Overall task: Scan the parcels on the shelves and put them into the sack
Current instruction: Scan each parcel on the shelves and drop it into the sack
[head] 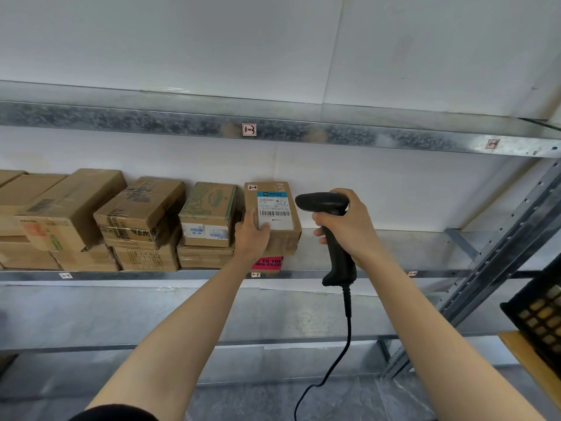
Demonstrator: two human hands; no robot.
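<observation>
Gripping the labelled parcel [274, 208] at its lower left corner, left hand [253, 235] lays its thumb on the white label, other fingers hidden behind. Parcel stands tilted at the right end of the box row on the middle shelf [151, 275]. Right hand [349, 229] clenched round black corded scanner [321, 203], head just beside the parcel's right edge.

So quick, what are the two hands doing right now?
Left hand: grips the labelled parcel.
Right hand: holds the black scanner, pointed toward that parcel.
</observation>
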